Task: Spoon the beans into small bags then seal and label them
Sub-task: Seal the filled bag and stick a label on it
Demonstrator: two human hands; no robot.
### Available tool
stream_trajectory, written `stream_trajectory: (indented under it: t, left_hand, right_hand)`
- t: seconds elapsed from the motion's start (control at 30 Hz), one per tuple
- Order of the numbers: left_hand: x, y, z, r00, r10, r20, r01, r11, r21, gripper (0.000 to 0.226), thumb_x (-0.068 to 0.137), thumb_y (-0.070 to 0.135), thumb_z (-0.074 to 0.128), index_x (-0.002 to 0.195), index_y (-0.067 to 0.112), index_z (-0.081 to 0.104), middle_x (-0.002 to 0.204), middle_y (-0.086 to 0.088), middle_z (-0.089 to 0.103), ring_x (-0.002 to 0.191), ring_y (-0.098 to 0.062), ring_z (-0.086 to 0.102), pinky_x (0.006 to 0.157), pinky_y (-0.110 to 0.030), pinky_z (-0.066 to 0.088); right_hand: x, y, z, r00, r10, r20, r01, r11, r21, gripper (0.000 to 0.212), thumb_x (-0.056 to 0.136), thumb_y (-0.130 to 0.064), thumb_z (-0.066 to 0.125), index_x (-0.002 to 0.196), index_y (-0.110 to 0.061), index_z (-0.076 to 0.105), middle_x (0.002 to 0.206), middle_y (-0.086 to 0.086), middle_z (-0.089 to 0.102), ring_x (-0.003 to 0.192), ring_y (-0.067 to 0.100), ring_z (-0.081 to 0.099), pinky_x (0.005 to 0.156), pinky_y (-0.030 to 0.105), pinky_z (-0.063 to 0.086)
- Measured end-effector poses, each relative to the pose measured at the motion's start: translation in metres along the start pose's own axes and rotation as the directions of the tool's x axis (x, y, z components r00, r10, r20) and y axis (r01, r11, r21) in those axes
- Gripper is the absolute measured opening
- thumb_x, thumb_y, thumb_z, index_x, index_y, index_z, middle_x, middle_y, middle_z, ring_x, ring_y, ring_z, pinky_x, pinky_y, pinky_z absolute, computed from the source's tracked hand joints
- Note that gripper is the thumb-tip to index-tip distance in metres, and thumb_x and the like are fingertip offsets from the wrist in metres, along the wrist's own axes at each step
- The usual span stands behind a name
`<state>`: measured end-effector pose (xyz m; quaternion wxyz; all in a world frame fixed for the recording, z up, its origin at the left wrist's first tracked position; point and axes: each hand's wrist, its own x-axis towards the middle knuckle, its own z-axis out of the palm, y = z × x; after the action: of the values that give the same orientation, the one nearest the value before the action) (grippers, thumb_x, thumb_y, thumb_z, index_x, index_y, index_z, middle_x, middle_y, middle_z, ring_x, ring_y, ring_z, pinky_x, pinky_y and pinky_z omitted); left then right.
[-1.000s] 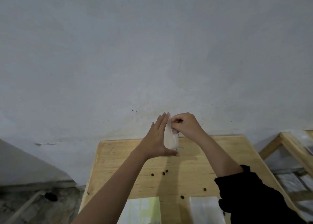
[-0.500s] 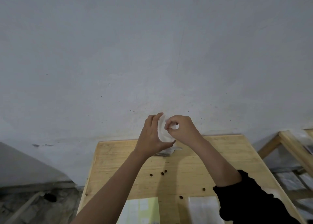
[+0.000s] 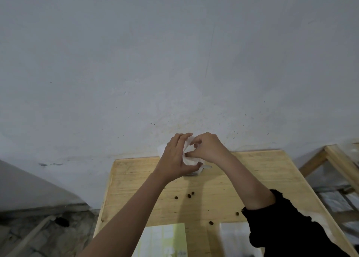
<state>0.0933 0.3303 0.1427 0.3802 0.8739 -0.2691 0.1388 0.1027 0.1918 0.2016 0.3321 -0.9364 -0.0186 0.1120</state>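
Note:
Both hands meet above the far end of the wooden table (image 3: 262, 179). My left hand (image 3: 174, 155) cups a small white bag (image 3: 189, 158) from the left, thumb under it. My right hand (image 3: 206, 147) pinches the bag's upper edge with curled fingers. Whatever the bag holds is hidden. Several dark beans (image 3: 189, 195) lie loose on the table nearer to me. Just below the hands a small grey item (image 3: 196, 172) lies on the wood, mostly covered.
A pale green sheet (image 3: 165, 239) and a clear flat bag (image 3: 235, 237) lie at the table's near edge. A grey wall rises right behind the table. A wooden frame (image 3: 338, 161) stands to the right, and stone floor shows at the left.
My left hand went from flat with straight fingers to curled around the bag. Both hands sank slightly toward the table, and the bag is more crumpled between them.

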Motion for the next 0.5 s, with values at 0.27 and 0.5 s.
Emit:
stream_trajectory:
  t: [0.27, 0.5]
  left_hand:
    - [-0.001, -0.018, 0.004, 1.0, -0.019, -0.016, 0.02, 0.997, 0.071, 0.079, 0.065, 0.055, 0.064, 0.131, 0.026, 0.031, 0.128, 0.005, 0.05, 0.116, -0.007, 0.042, 0.099, -0.022, 0.024]
    - [-0.019, -0.049, 0.003, 0.938, -0.308, 0.16, 0.308, 0.951, 0.026, 0.099, 0.059, 0.07, 0.059, 0.14, 0.026, 0.025, 0.127, 0.012, 0.043, 0.117, -0.003, 0.038, 0.101, -0.024, 0.02]
  right_hand:
    - [0.002, 0.004, 0.006, 0.998, -0.059, 0.035, 0.057, 0.996, 0.072, 0.054, 0.067, -0.028, 0.082, 0.117, -0.02, 0.063, 0.098, -0.007, 0.057, 0.087, 0.006, 0.052, 0.065, 0.012, 0.037]
    - [0.021, 0.039, 0.02, 0.986, 0.052, -0.157, 0.009, 0.931, 0.364, 0.006, 0.082, -0.012, 0.067, 0.084, -0.015, 0.073, 0.084, -0.005, 0.071, 0.077, 0.008, 0.066, 0.075, 0.021, 0.053]
